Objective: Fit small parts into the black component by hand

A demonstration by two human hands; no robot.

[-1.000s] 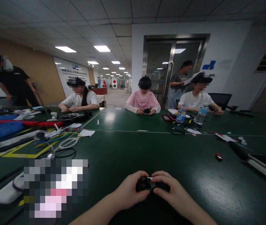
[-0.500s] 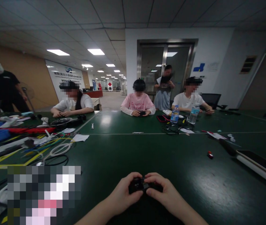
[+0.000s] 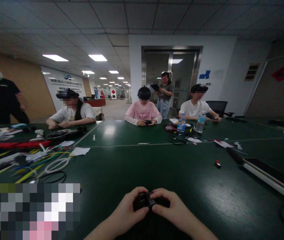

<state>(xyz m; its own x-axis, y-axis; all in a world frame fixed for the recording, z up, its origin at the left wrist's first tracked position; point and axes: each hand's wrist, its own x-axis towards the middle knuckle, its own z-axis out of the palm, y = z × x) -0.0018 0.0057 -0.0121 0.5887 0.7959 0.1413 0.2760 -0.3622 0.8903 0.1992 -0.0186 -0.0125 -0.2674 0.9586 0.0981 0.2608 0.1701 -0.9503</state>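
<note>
Both hands meet low in the middle of the head view, just above the green table (image 3: pixel 121 166). They grip a small black object (image 3: pixel 145 201) between them; its glossy, uneven shape shows, but its exact kind cannot be made out. My left hand (image 3: pixel 129 207) curls round its left end, thumb along the near side and fingers on the far side. Wrapped over the right end is my right hand (image 3: pixel 170 206), with thumb and forefinger pressing near the middle. The palms and fingers hide much of the object.
A small red-and-dark item (image 3: pixel 217 164) lies to the right, before a flat dark-topped device (image 3: pixel 272 176). Cables (image 3: pixel 56 165) and paper (image 3: pixel 80 151) clutter the left. Two water bottles (image 3: pixel 181 123) stand farther back. Several people sit or stand beyond the table.
The view has swung slightly right and up, so the scene sits farther left. Both hands keep hold of the black object. The standing person at the back has turned with a dark clipboard-like item.
</note>
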